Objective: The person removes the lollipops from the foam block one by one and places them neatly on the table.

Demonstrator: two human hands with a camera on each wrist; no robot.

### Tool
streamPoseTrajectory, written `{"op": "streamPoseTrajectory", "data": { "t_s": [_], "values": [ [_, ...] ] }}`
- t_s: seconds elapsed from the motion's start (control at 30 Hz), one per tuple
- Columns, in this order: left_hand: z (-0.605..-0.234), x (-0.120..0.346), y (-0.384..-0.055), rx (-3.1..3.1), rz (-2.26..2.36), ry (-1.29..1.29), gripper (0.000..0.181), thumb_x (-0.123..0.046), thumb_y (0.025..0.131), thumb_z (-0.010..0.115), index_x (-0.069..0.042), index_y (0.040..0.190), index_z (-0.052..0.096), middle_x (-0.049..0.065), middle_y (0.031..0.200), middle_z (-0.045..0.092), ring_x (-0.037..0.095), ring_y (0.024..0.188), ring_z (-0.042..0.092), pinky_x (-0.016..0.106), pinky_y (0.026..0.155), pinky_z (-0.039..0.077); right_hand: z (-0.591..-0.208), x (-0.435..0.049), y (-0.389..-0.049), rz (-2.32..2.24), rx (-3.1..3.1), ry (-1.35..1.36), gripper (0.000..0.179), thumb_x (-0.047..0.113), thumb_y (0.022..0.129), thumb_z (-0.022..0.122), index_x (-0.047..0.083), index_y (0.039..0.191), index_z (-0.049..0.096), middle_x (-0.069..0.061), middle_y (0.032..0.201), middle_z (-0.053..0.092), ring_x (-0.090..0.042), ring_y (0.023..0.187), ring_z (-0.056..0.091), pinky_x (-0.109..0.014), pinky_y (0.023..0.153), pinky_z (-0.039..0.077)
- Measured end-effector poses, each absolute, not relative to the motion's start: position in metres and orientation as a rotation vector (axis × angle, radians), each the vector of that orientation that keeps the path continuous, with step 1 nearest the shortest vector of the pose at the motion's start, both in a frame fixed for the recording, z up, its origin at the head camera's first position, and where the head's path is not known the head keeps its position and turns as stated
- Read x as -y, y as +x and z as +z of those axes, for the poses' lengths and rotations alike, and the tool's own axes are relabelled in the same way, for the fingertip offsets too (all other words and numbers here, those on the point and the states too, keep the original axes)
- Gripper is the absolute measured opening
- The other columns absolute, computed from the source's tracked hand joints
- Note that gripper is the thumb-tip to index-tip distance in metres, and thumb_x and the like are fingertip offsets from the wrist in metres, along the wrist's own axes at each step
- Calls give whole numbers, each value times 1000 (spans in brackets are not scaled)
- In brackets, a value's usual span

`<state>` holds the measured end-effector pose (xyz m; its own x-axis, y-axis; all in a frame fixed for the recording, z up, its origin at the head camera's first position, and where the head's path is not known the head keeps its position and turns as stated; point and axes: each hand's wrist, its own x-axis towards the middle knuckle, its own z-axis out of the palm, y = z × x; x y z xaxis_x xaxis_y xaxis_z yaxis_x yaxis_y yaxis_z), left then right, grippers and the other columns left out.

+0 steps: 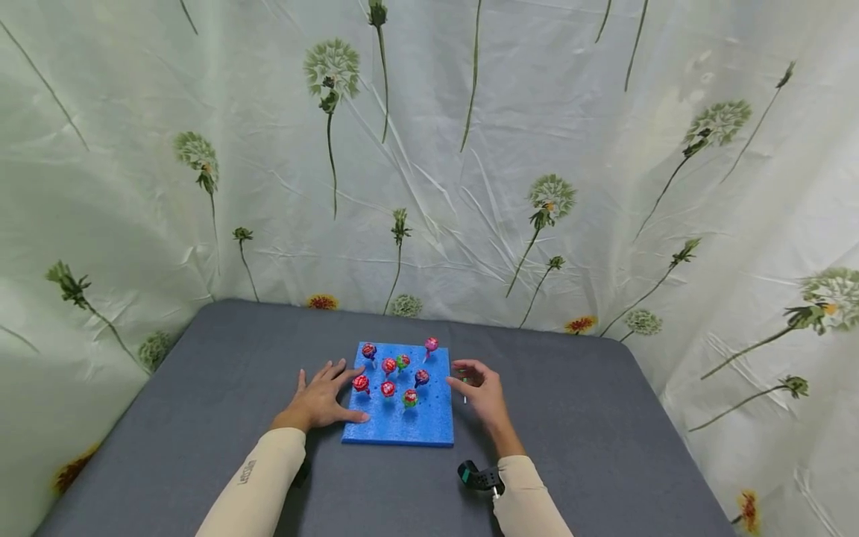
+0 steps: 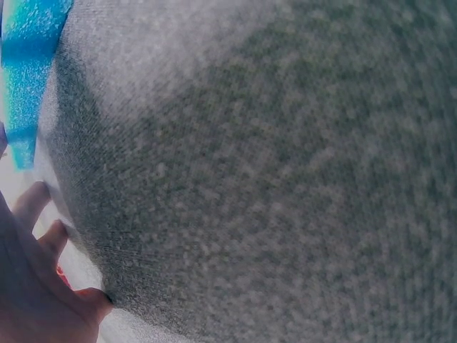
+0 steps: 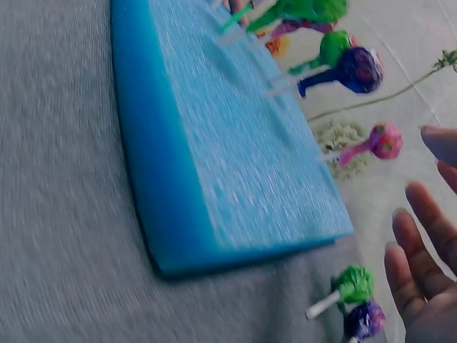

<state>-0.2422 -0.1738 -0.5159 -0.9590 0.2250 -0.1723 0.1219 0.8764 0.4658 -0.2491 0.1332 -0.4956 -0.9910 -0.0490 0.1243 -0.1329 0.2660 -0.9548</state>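
A blue foam board lies on the table, with several wrapped lollipops standing in it on their sticks. Among these are a pink lollipop at the far right and a red lollipop on the left. My left hand is spread beside the board's left side, thumb and forefinger reaching over it. My right hand hovers off the right edge with loosely bent fingers and holds nothing visible. Close to it, a green lollipop and a purple lollipop lie loose on the table, mostly hidden in the head view.
The grey cloth-covered table extends around the board on all sides. Behind it hangs a pale curtain printed with dandelions. A black wrist strap shows at my right sleeve.
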Motion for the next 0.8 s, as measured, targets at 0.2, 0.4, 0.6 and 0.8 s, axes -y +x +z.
{"op": "streamPoseTrajectory", "data": {
  "t_s": [0.2, 0.4, 0.6, 0.8],
  "values": [
    [-517, 172, -242, -2824, 685, 266, 100, -71, 66, 73, -23, 147, 41, 21, 155, 27, 44, 143, 16, 72, 106, -5, -477, -118, -238, 1962, 2444, 400, 34, -3, 87, 68, -12, 118, 59, -28, 117, 61, -47, 109, 55, -29, 87, 48],
    [-516, 173, -242, -2815, 693, 261, 100, -71, 66, 73, -23, 148, 40, 21, 155, 26, 44, 143, 15, 72, 106, -6, -476, -109, -237, 2017, 2464, 510, 39, -5, 89, 63, -12, 126, 54, -28, 123, 59, -47, 114, 53, -24, 86, 48],
    [-516, 174, -243, -2809, 684, 255, 101, -72, 66, 72, -23, 148, 40, 21, 155, 26, 44, 143, 14, 72, 106, -7, -476, -104, -240, 2062, 2486, 529, 41, -3, 90, 64, -11, 128, 53, -24, 128, 58, -42, 119, 52, -23, 90, 47],
    [-517, 174, -243, -2811, 672, 258, 101, -72, 66, 72, -23, 148, 39, 21, 155, 25, 45, 143, 14, 71, 106, -7, -479, -101, -241, 2051, 2516, 577, 42, -3, 92, 61, -12, 131, 50, -26, 131, 55, -41, 123, 50, -41, 100, 45]
  ]
}}
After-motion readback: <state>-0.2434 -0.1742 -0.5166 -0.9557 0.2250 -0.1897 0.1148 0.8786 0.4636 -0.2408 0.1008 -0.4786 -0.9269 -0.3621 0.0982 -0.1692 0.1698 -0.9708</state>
